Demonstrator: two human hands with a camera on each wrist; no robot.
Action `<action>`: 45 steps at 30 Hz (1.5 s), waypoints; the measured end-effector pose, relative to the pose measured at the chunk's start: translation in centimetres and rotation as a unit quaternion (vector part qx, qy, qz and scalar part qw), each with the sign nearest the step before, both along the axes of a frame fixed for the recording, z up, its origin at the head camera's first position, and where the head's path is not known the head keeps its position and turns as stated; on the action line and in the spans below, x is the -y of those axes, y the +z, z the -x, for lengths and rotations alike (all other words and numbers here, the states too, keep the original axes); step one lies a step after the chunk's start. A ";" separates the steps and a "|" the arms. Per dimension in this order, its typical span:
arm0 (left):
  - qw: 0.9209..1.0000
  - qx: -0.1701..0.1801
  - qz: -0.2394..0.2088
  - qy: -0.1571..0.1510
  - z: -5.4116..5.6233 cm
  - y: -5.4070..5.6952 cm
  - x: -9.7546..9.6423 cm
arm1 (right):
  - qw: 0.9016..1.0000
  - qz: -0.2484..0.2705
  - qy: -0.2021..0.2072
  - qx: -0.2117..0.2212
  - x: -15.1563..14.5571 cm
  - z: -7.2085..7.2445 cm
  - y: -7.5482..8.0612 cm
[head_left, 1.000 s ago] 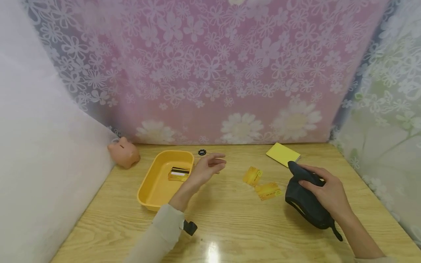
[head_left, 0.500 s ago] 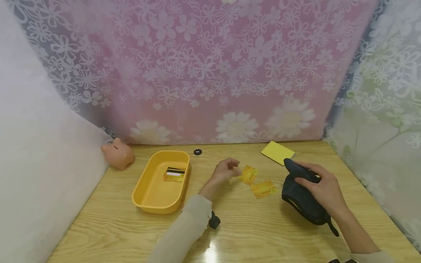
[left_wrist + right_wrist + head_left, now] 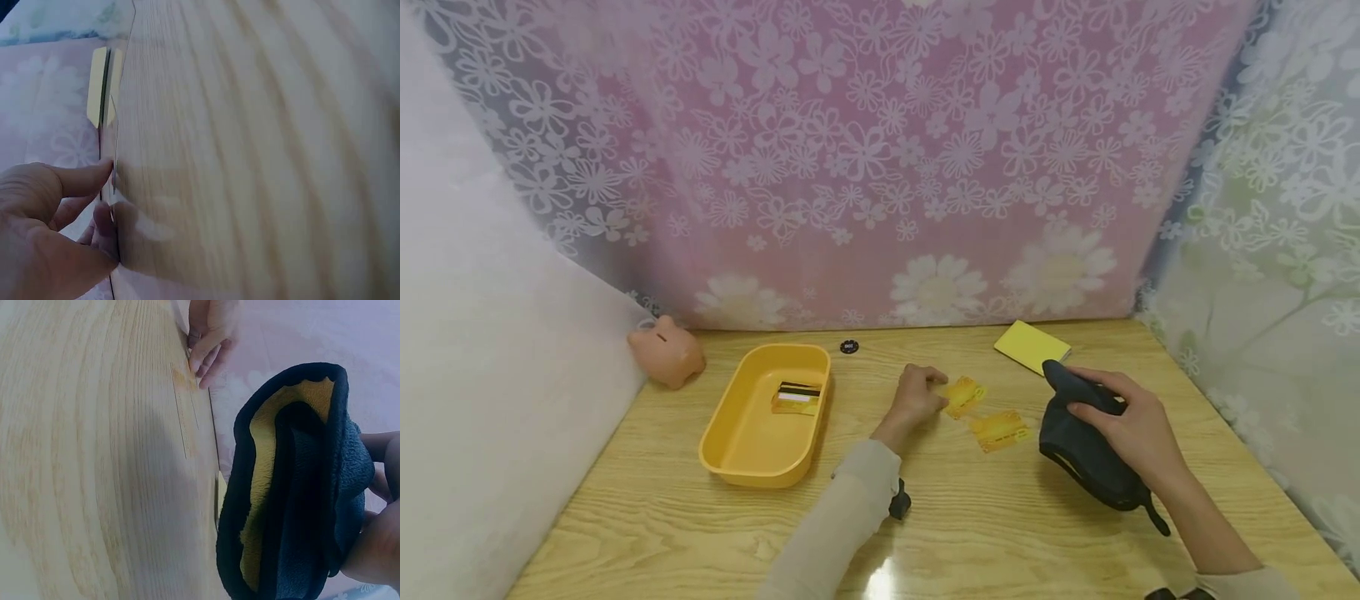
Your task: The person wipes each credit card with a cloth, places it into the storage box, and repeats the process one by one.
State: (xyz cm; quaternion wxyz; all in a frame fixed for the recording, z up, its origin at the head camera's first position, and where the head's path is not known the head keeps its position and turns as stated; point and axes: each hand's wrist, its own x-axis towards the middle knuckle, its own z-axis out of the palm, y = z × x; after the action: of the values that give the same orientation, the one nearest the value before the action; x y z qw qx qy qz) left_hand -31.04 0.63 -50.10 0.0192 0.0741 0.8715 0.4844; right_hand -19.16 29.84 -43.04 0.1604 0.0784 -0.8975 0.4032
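Observation:
In the head view my left hand (image 3: 917, 398) is at the left edge of a yellow bank card (image 3: 964, 396); its thumb and fingers pinch the card, which is tilted a little. A second yellow card (image 3: 1000, 431) lies flat just to the right and nearer me. My right hand (image 3: 1138, 425) grips a dark blue oven mitt (image 3: 1078, 446) by its back, above the table. Its cuff gapes toward the left and front, with a yellow lining (image 3: 265, 456) and black trim showing in the right wrist view. A loop hangs from the cuff's corner.
An orange-yellow tray (image 3: 722, 425) on the left holds several cards (image 3: 796, 398). Behind it stand a pink piggy bank (image 3: 667, 354) and, farther right, a black poker chip (image 3: 848, 346). A yellow notebook (image 3: 1032, 346) lies at the back right. Cloth walls enclose the table (image 3: 647, 533).
My left hand has moved right, from beside the tray to the nearer yellow card, and has closed on its edge. The right hand keeps holding the mitt almost in place.

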 end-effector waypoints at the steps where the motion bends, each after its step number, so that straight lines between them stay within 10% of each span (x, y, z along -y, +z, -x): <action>1: 1.000 0.001 -0.009 0.000 0.1 0.1 0.2 | 1.000 0.002 0.001 0.001 -0.1 0.0 0.0; 10: 0.998 0.009 0.049 -0.048 -0.6 0.5 1.2 | 1.000 -0.005 -0.002 0.011 -0.3 -0.1 -0.1; 28: 0.998 0.028 0.012 -0.047 -0.7 0.5 2.2 | 1.000 0.002 0.001 0.010 -0.5 -0.2 -0.4; 45: 0.996 0.026 0.066 -0.049 -0.9 1.0 1.9 | 1.000 0.008 -0.001 0.018 -0.1 0.0 -0.3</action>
State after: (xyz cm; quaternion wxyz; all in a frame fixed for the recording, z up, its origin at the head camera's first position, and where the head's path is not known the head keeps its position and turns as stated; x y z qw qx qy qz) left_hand -30.15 -1.22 -49.11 0.0701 0.1028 0.8962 0.4259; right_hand -19.12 29.99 -43.37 0.1448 0.0686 -0.8972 0.4116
